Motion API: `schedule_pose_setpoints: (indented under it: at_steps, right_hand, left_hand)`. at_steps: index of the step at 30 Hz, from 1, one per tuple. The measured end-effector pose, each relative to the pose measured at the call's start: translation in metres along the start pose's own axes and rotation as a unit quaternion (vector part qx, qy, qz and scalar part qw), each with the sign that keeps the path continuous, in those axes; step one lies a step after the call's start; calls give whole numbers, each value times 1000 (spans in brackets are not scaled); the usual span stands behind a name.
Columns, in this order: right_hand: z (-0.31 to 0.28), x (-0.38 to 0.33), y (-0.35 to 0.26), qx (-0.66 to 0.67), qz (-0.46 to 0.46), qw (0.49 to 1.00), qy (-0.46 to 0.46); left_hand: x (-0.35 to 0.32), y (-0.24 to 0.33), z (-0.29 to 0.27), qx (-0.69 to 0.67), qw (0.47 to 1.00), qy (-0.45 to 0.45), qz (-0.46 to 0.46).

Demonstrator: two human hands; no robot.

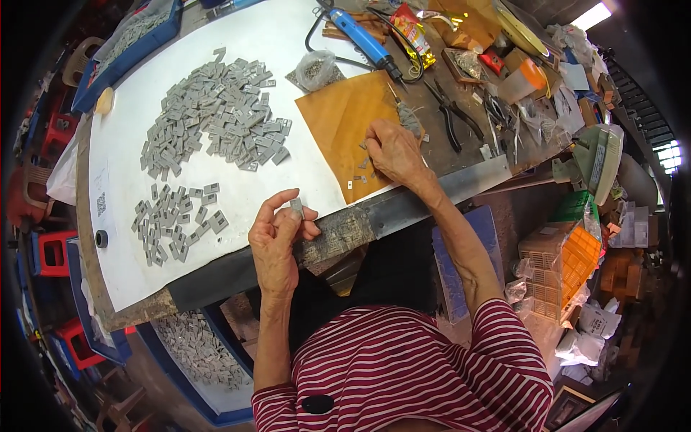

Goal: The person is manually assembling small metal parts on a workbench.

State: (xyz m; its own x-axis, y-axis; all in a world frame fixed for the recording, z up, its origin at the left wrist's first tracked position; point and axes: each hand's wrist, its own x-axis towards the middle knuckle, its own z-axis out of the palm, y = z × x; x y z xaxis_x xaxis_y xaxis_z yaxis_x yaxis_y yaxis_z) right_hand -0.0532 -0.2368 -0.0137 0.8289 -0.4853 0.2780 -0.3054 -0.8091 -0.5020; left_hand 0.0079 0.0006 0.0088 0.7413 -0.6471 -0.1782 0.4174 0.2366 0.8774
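My left hand (275,245) pinches a small flat grey rectangular piece (296,204) between thumb and finger, just above the table's front edge. To its right, my right hand (397,153) rests on a brown board (327,115), fingers curled together; what they hold, if anything, is hidden. Several tiny parts (358,178) lie on the board beside those fingertips. A big heap of similar grey pieces (216,115) spreads over the white sheet (209,176), and a smaller group (173,219) lies nearer, left of my left hand.
Behind the board lie a clear bag of small parts (317,72) and a blue electric screwdriver (360,39) with a black cord. Black-handled pliers (453,115) lie to the right. A metal strip (439,191) edges the table. Below left, a blue bin (162,353) holds more grey pieces.
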Motion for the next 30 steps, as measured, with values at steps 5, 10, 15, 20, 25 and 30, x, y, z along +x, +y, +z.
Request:
schedule_pose_setpoints:
  at_steps: [5,10,15,20,25,30]
  right_hand:
    - [-1,-1,-1,17,-13,1000,1]
    - [-12,-6,-16,99,39,994,-33]
    - [-13,-16,-40,395,144,896,-140]
    - [-12,-22,-55,641,235,667,-298]
    - [-5,-23,-54,696,269,571,-342]
    - [-1,-24,-51,719,276,517,-373]
  left_hand:
    - [-2,-2,-3,-6,1000,4,-5]
    - [1,0,-3,-12,1000,-2,-19]
    - [14,1,6,-72,995,-42,-62]
    - [23,4,17,-7,999,-47,-16]
    - [23,6,16,61,997,-52,-17]
    - [24,1,11,89,994,-61,-3]
